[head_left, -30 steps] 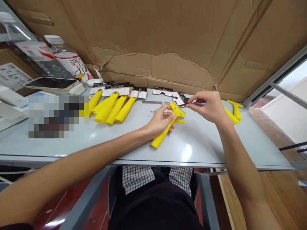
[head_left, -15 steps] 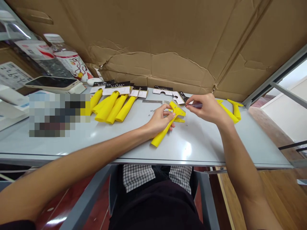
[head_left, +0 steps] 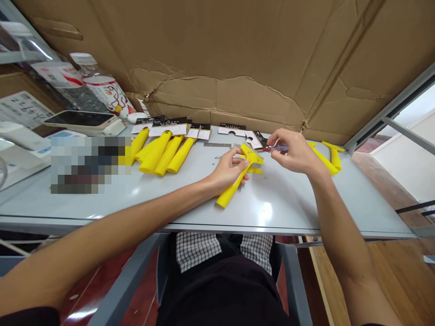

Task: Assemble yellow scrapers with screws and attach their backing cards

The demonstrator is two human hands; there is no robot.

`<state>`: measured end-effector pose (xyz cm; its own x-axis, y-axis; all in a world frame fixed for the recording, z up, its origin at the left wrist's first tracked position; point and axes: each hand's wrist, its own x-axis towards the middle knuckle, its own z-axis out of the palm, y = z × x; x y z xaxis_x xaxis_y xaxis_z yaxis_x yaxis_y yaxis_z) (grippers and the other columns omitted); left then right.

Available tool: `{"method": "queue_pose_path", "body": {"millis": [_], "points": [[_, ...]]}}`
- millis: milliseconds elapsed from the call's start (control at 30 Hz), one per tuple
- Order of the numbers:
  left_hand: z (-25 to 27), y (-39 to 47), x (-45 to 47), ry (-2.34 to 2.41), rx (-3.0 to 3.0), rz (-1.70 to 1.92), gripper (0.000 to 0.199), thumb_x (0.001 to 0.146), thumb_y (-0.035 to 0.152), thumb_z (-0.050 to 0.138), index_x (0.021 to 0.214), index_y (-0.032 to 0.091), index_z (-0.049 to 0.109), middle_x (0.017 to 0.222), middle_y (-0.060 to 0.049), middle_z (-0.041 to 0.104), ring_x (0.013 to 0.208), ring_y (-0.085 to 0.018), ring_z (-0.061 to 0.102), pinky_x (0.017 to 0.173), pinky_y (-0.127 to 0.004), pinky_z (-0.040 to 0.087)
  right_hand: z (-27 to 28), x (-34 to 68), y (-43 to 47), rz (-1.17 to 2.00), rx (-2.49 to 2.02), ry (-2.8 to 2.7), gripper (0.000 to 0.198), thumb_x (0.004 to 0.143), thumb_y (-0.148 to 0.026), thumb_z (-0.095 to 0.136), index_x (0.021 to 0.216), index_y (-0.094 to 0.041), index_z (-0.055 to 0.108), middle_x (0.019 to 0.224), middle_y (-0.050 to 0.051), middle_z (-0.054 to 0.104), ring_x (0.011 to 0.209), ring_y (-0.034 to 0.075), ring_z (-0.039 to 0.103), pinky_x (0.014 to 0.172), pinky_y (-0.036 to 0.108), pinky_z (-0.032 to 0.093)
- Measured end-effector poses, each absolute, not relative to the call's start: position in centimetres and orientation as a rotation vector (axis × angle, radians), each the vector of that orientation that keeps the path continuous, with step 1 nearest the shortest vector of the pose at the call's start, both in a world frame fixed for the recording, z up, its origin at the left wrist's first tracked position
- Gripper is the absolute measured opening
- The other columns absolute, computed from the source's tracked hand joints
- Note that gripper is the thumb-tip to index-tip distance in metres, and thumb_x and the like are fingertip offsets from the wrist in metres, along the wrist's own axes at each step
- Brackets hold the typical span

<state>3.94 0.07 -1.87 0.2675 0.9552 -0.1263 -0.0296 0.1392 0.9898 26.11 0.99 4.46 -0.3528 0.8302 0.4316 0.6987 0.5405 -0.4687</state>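
Observation:
My left hand is closed around a yellow plastic scraper handle, which slants with its wide head up and to the right. In my right hand is a screwdriver with a see-through handle, gripped between thumb and fingers. Its thin shaft points left, and the tip meets the scraper head near a small screw or hole. Partly under the head lies another flat yellow piece. Small screws are scattered around on the tabletop, and a thin metal blade strip rests behind my left hand.
Several yellow handles with black-and-white cards lie to the left. More yellow pieces sit at the right. Loose cards, bottles, a phone and a blurred patch occupy the back and left. Cardboard walls the rear.
My right fingers have shifted on the screwdriver handle, the index finger now more raised and bent. My left hand keeps the scraper handle in place. The view has shifted slightly.

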Motion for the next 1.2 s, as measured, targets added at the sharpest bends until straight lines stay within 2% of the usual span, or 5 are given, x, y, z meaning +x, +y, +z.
{"method": "queue_pose_path", "body": {"millis": [233, 467, 733, 1033, 1200], "points": [[-2.0, 0.2, 4.0, 1.030, 1.205, 0.942, 0.011, 0.108, 0.015, 0.060, 0.114, 0.022, 0.053, 0.098, -0.004, 0.071, 0.057, -0.012, 0.068, 0.051, -0.027, 0.054, 4.3, 26.0, 1.3, 0.450, -1.096, -1.930, 0.020, 0.082, -0.031, 0.077, 0.098, -0.024, 0.068, 0.098, 0.005, 0.077, 0.086, 0.022, 0.075, 0.077, 0.036, 0.061], [-2.0, 0.3, 4.0, 1.059, 1.184, 0.929, 0.010, 0.109, 0.015, 0.059, 0.114, 0.022, 0.053, 0.099, -0.004, 0.071, 0.056, -0.011, 0.068, 0.051, -0.028, 0.054, 3.8, 24.8, 0.9, 0.377, -1.059, -1.978, 0.008, 0.087, -0.026, 0.068, 0.093, -0.023, 0.064, 0.104, 0.007, 0.076, 0.089, 0.021, 0.075, 0.069, 0.032, 0.057], [-2.7, 0.6, 3.9, 1.030, 1.184, 0.942, 0.012, 0.108, 0.016, 0.061, 0.116, 0.023, 0.054, 0.104, -0.005, 0.074, 0.057, -0.011, 0.068, 0.052, -0.028, 0.054, 3.4, 25.2, 1.6, 0.182, -1.224, -1.936, 0.025, 0.102, -0.048, 0.062, 0.091, -0.025, 0.059, 0.081, 0.004, 0.072, 0.068, 0.019, 0.065, 0.063, 0.032, 0.049], [-2.1, 0.4, 4.2, 1.054, 1.141, 0.937, 0.011, 0.109, 0.013, 0.059, 0.114, 0.022, 0.053, 0.106, -0.007, 0.075, 0.057, -0.011, 0.067, 0.052, -0.029, 0.053, 3.6, 25.6, 1.4, 0.210, -1.253, -2.008, 0.022, 0.082, -0.028, 0.070, 0.102, -0.027, 0.062, 0.075, 0.000, 0.067, 0.061, 0.018, 0.056, 0.063, 0.035, 0.047], [-1.8, 0.4, 4.1, 1.054, 1.123, 0.948, 0.013, 0.109, 0.012, 0.059, 0.114, 0.022, 0.052, 0.098, -0.003, 0.073, 0.057, -0.011, 0.067, 0.053, -0.027, 0.054, 3.7, 26.0, 1.5, 0.311, -1.240, -1.996, 0.019, 0.087, -0.038, 0.074, 0.096, -0.024, 0.065, 0.072, 0.001, 0.071, 0.063, 0.022, 0.065, 0.064, 0.036, 0.049]]}}
